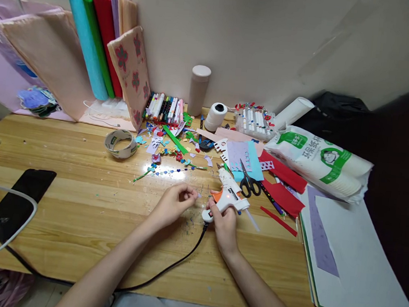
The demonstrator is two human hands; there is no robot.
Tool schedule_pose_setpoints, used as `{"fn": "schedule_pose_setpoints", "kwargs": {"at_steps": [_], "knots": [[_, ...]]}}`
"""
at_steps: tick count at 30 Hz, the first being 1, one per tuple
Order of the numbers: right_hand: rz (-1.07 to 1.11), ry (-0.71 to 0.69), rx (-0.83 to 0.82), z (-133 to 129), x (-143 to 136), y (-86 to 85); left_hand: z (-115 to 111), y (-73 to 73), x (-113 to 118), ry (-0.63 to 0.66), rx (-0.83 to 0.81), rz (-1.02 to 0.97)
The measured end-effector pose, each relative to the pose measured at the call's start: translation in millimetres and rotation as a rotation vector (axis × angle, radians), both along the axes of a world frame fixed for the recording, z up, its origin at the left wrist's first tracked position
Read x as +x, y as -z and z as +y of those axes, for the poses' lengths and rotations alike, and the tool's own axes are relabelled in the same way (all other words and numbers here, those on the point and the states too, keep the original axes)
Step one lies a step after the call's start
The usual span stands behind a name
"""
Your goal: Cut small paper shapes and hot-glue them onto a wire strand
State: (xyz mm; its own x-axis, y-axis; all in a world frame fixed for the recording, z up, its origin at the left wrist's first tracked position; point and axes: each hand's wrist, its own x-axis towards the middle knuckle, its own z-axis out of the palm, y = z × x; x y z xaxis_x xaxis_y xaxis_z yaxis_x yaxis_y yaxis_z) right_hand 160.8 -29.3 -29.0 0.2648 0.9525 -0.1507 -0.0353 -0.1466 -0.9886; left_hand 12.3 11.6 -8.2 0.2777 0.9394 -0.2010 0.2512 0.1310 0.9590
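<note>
My right hand [224,221] grips a white hot-glue gun [228,194] with an orange trigger, lying low over the wooden table [87,200]. Its black cord [172,266] runs back toward me. My left hand [175,204] is just left of the gun, fingertips pinched on a tiny piece that is too small to make out. Black-handled scissors [249,182] lie just beyond the gun on blue and lilac paper.
Paper scraps and cut shapes [170,152] litter the middle. A tape roll [120,143], marker set [165,107], white tumbler [198,90], thread spool [216,116], bag of paper cups [319,162], red paper strips [282,187], black phone [17,203] and paper rolls [95,41] surround the hands.
</note>
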Motion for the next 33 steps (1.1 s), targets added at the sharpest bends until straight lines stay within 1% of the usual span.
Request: {"fn": "schedule_pose_setpoints", "kwargs": {"at_steps": [2,5,7,9,12,17,33], "knots": [[0.014,-0.023,-0.01,-1.4,1.1,0.1,5.5,0.3,-9.8,-0.125,0.018,0.038],[0.049,-0.133,-0.017,-5.6,2.4,1.2,13.2,-0.6,-24.5,-0.279,0.029,0.074],[0.071,-0.204,-0.034,-9.1,2.6,2.7,16.4,-1.6,-30.7,-0.34,0.016,0.071],[0.08,-0.255,-0.051,-12.3,2.4,4.6,17.9,-2.1,-33.3,-0.371,-0.001,0.056],[0.058,-0.311,-0.042,-14.9,2.1,6.8,18.1,-0.9,-33.2,-0.377,-0.003,0.04],[0.002,-0.356,-0.004,-14.2,1.1,7.8,16.9,3.4,-32.5,-0.331,0.017,0.032],[-0.017,-0.395,0.0,-13.3,1.1,5.3,15.1,0.2,-33.0,-0.328,0.011,0.031]]}}
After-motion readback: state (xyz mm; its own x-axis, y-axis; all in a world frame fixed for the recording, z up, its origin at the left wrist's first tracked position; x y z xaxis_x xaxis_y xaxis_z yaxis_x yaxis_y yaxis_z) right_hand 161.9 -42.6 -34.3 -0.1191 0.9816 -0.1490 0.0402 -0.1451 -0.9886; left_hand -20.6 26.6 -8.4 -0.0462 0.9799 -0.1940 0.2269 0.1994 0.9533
